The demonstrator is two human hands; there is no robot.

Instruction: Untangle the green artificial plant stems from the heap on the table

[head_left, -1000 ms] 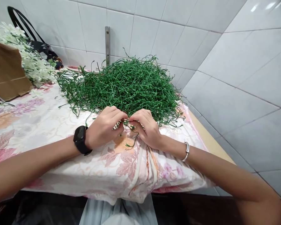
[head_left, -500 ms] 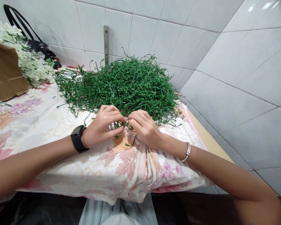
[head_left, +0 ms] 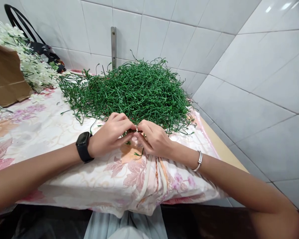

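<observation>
A large heap of thin green artificial flower stems (head_left: 144, 89) lies in front of my hands on a floral cloth (head_left: 64, 132). My left hand (head_left: 116, 131), with a black watch at the wrist, pinches a green stem whose parts show under its fingers. Fingertip to fingertip with it, my right hand (head_left: 155, 136) is closed on the same small piece; a silver bangle circles that wrist. The piece itself is mostly hidden by the fingers. One stem end (head_left: 139, 153) pokes out below my hands over the orange print.
White artificial flowers (head_left: 32, 63) and a brown cardboard piece (head_left: 7, 73) stand at the left, with a black-handled bag (head_left: 45, 53) behind them. A metal strip (head_left: 113, 46) is fixed to the tiled wall. At the right, the table's bare edge (head_left: 221, 149) meets the wall.
My fingertips have come closer together around the stem, covering more of it. The right thumb now shows lower, apart from the forefinger. The heap has not moved.
</observation>
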